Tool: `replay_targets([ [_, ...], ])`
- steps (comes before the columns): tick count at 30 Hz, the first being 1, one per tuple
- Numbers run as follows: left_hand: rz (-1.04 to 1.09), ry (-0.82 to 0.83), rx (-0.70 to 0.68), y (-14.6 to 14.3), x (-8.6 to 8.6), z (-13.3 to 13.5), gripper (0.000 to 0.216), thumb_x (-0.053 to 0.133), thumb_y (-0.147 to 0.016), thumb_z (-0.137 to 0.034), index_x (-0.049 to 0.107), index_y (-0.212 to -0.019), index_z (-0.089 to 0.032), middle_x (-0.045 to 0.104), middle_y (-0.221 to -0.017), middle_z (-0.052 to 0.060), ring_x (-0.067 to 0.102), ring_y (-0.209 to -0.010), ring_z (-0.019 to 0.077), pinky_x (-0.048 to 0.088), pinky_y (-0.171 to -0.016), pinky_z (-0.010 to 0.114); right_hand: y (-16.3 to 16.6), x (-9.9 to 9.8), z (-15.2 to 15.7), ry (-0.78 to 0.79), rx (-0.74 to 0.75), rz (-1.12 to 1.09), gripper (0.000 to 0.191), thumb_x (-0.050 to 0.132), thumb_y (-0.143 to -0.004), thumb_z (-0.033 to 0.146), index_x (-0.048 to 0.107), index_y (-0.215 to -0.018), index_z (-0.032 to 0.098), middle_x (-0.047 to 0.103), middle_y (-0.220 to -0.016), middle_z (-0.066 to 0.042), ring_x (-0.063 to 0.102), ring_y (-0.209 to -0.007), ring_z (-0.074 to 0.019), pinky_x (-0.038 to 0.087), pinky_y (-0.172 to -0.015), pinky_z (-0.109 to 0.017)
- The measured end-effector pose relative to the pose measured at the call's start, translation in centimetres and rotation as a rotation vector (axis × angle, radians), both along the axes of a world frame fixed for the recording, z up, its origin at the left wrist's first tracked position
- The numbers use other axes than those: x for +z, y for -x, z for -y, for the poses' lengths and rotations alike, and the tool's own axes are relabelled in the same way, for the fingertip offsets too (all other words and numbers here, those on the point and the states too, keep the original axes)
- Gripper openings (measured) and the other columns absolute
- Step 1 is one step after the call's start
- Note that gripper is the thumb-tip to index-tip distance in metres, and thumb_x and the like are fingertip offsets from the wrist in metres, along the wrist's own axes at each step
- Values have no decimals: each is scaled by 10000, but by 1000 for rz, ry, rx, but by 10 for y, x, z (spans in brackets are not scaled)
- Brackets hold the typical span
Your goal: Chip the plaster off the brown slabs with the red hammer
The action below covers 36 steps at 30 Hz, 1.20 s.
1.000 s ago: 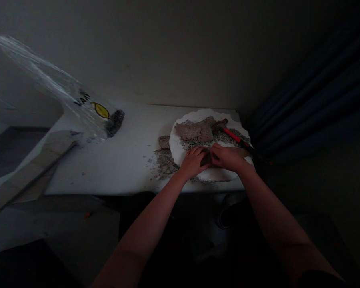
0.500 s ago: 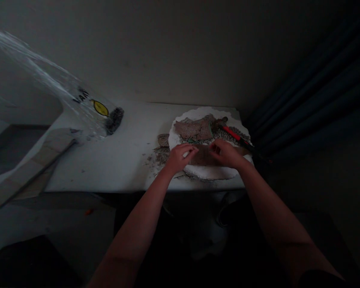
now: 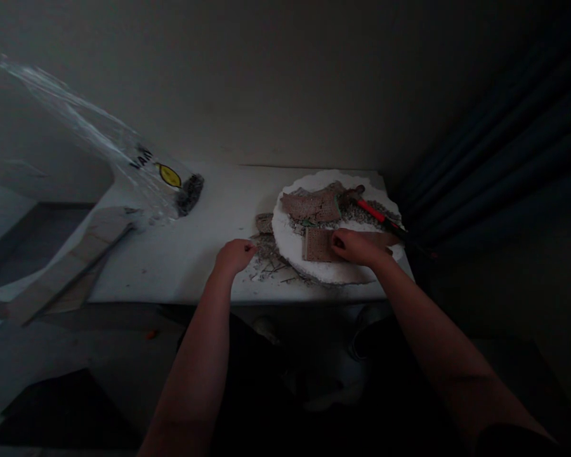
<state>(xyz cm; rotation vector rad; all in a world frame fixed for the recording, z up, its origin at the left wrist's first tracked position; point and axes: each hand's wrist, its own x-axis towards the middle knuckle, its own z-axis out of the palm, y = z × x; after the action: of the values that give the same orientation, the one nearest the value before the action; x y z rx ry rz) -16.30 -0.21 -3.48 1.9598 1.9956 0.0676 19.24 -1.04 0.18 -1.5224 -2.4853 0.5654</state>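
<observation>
A round white slab (image 3: pixel 333 271) lies on the white table (image 3: pixel 195 254) at the right. On it rest brown mesh-backed pieces, one at the back (image 3: pixel 311 205) and one at the front (image 3: pixel 318 244). My right hand (image 3: pixel 359 247) is closed on the front piece's right end. Left of the slab, my left hand (image 3: pixel 235 255) is curled over the table beside grey rubble (image 3: pixel 266 251); whether it holds a fragment is hidden. A red-handled hammer (image 3: pixel 374 212) lies on the slab behind my right hand.
A clear plastic bag (image 3: pixel 137 171) with a yellow label and dark grit lies at the table's left. A pale board (image 3: pixel 71 260) leans off the left corner. Dark curtains (image 3: pixel 495 146) hang at the right, a wall stands behind, and the floor below is dark.
My left hand left the brown piece and moved left off the slab to the rubble on the table. My right hand stayed on the piece. The camera shifted slightly.
</observation>
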Motion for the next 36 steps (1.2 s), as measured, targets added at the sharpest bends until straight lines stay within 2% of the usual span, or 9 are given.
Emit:
replay_targets([
  [5,-67,263,-230,-12,-10,4,220,572,-837,-312,767,-782,-225,773,-922,84,699,-868,232,472,-762,296,-3,-9,9,-165,141,37,140,506,-974,181,646,-960,186,644,-1062,-96,600,-925,-207,456,-806,-320],
  [9,-76,343,-314,-23,-11,4,245,541,-846,-289,761,-767,-216,773,-904,78,696,-839,232,472,-753,305,-3,-21,17,-226,123,79,218,438,-1011,196,655,-1005,184,629,-1098,-110,602,-919,-214,472,-796,-336],
  [14,-56,338,-315,-33,-8,3,224,574,-840,-310,746,-737,-211,758,-844,73,678,-802,227,467,-747,304,-1,-32,16,-194,47,88,230,395,-1028,196,625,-1030,187,626,-1112,-119,604,-900,-226,461,-789,-348],
  [19,-74,402,-327,-42,-6,5,182,593,-829,-260,746,-755,-193,736,-781,65,663,-760,205,453,-738,277,-2,-30,14,-182,21,45,213,384,-1024,191,597,-1033,180,614,-1102,-126,605,-897,-232,462,-809,-366],
  [25,-60,409,-355,-47,-6,7,208,564,-796,-219,767,-813,-173,755,-838,94,662,-763,206,473,-757,291,-3,-24,15,-192,41,-8,138,431,-1002,194,570,-1003,196,609,-1094,-105,609,-892,-214,470,-804,-346],
  [29,-118,391,-388,-55,-8,9,206,547,-803,-227,744,-780,-172,752,-836,98,661,-753,203,467,-718,287,-3,-24,16,-188,-22,-40,144,400,-1020,214,544,-1010,221,637,-1062,-95,613,-893,-219,451,-800,-338],
  [33,-112,379,-399,-58,-9,8,198,577,-838,-292,734,-798,-178,757,-906,117,676,-788,225,456,-714,305,-4,-27,17,-139,-111,-85,153,379,-1028,251,529,-1000,240,671,-981,-75,623,-831,-225,432,-731,-319],
  [36,-101,339,-327,-50,-5,4,189,615,-833,-340,734,-836,-194,755,-977,120,689,-875,250,466,-757,315,-6,-28,17,-109,-169,-141,173,351,-1037,274,522,-1014,262,685,-927,-49,631,-801,-225,423,-689,-304],
])
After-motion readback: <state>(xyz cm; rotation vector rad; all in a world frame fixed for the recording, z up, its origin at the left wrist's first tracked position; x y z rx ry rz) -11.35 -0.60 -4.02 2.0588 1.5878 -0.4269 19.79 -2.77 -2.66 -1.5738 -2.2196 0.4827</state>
